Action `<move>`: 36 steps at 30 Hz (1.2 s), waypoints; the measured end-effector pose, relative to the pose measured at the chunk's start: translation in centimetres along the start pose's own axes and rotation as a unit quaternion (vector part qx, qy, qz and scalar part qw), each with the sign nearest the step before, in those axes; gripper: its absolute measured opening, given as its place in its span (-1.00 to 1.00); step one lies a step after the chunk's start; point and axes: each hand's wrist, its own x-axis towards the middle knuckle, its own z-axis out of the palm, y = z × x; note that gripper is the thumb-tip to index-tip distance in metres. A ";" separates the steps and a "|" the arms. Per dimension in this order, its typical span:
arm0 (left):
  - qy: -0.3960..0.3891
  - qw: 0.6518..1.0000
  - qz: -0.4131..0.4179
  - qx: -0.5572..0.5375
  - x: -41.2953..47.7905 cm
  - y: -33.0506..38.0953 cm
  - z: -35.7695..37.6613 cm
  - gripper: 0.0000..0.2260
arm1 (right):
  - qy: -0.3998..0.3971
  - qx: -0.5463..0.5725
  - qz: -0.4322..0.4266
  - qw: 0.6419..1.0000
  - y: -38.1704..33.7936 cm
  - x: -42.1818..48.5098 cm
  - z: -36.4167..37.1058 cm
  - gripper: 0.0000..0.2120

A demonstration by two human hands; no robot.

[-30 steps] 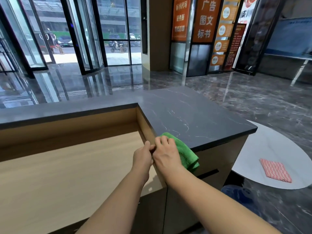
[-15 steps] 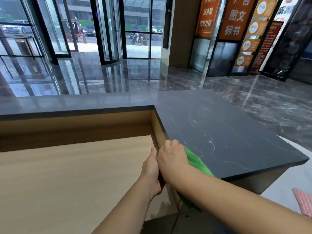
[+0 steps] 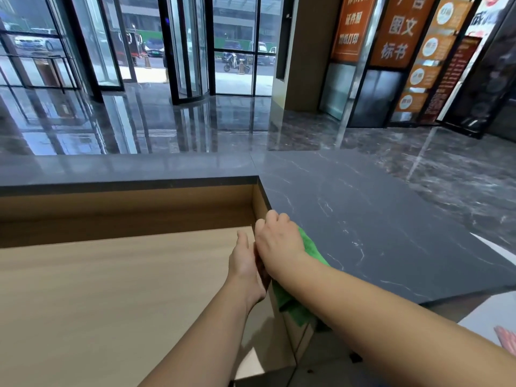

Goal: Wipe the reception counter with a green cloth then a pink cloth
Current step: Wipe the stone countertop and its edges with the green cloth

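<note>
The dark marble reception counter (image 3: 363,219) runs from the middle to the right. A green cloth (image 3: 308,247) lies on its near left edge and hangs down the side under my right forearm. My right hand (image 3: 279,241) sits on top of the cloth with its fingers curled over it at the counter's inner edge. My left hand (image 3: 244,263) is pressed flat against the wooden inner side of the counter, just left of the right hand, fingers straight. A corner of the pink cloth (image 3: 506,337) shows at the far right edge.
A lower light-wood desk surface (image 3: 111,289) fills the left, walled by the raised counter. A white round table (image 3: 485,317) stands at the lower right. Glossy dark floor, glass revolving doors and orange signs lie beyond the counter.
Both hands and the green cloth have slid farther along the counter's inner edge, away from me. The view has swung left, so the pink cloth is nearly out of frame.
</note>
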 end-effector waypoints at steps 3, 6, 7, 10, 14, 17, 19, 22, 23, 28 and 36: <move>-0.009 1.000 0.011 -0.012 1.7 0.5 -0.2 -0.40 | 0.022 0.002 -0.007 1.000 0.7 1.8 0.3 -0.76; -0.012 0.999 0.029 -0.016 3.9 1.1 -0.3 -0.37 | 0.026 -0.004 -0.018 0.999 1.3 4.4 0.9 -0.75; -0.012 0.999 0.032 -0.021 4.6 1.4 -0.3 -0.35 | 0.027 0.000 -0.018 0.999 1.6 5.4 1.0 -0.75; -0.007 0.999 0.038 -0.022 7.1 2.4 -0.2 -0.33 | 0.029 0.018 -0.020 0.999 2.3 8.5 1.3 -0.76; -0.015 0.999 0.047 -0.016 10.0 4.0 0.6 -0.35 | 0.030 0.023 -0.022 0.999 3.0 12.7 1.7 -0.77; -0.020 0.999 0.047 -0.001 12.2 4.8 0.9 -0.38 | 0.028 0.029 -0.025 0.999 3.3 15.4 2.0 -0.78; -0.026 0.999 0.045 0.004 13.8 5.3 1.1 -0.37 | 0.024 0.032 -0.027 0.999 3.7 17.0 2.1 -0.77; -0.033 0.999 0.040 -0.004 15.9 6.0 1.2 -0.33 | 0.020 0.037 -0.024 0.999 4.1 18.8 2.3 -0.76; -0.032 0.999 0.042 -0.003 16.4 6.1 1.2 -0.33 | 0.020 0.037 -0.024 0.999 4.1 19.1 2.4 -0.76; -0.015 0.998 0.055 0.013 16.7 6.1 1.2 -0.32 | 0.023 0.026 -0.024 0.999 4.0 19.1 2.9 -0.77; -0.051 0.995 0.050 0.066 13.2 4.6 0.1 -0.25 | -0.024 0.039 -0.002 0.999 3.7 14.0 2.0 -0.73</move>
